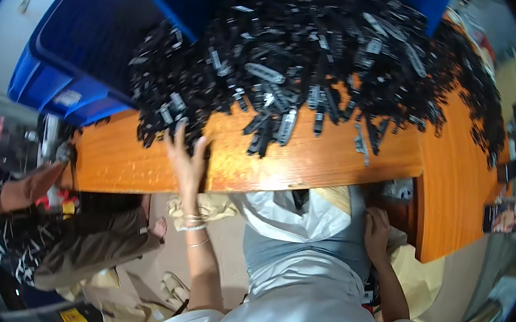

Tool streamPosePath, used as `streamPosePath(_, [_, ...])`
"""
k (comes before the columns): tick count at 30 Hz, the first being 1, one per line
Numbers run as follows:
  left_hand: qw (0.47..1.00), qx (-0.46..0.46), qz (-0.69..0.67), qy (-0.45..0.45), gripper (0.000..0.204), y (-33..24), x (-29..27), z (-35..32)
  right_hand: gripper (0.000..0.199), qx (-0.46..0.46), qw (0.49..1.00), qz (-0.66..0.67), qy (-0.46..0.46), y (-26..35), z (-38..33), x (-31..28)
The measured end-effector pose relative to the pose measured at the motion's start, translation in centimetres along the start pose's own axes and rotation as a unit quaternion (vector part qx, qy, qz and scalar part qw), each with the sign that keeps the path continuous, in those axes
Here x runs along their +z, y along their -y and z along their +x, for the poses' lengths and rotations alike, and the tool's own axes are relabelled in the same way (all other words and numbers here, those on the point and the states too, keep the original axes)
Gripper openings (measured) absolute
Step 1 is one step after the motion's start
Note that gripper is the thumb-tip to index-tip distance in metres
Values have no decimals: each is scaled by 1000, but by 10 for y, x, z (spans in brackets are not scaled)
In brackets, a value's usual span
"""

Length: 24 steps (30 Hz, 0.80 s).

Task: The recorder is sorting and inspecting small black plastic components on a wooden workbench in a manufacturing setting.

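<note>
My left hand [185, 159] is over the front edge of the wooden table, its fingers spread and pointing at the near left part of a heap of small black plastic clip-like pieces [268, 73]. Nothing shows in its grip, and its fingertips overlap loose pieces; contact is unclear. My right hand [377, 229] is low beside my right thigh, under the table's edge, with its fingers curled in and no object visible in them. A white bag [289, 219] lies open across my lap, with something dark just inside its mouth.
The orange wooden table [309, 160] curves round in front of me. Blue plastic bins [50, 83] stand at the left and back. To the left sits another person [16, 216], one hand at the table's end. Yellowish sacks [416, 281] lie on the floor.
</note>
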<state>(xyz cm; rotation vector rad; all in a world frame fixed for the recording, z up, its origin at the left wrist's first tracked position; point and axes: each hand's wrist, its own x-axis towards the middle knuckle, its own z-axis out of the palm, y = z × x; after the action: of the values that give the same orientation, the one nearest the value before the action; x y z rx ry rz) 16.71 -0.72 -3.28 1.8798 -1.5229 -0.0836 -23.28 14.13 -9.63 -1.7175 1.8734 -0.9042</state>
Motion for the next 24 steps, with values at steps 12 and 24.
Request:
streamPosePath(12, [999,-1,-29,46,54,-58,7,-40,11,-105,993,45,26,42,20,18])
streamPosePath(24, [988,-45,-73,-127,26,-7,-18,-42,12,-76,995,48,30,51,28,22])
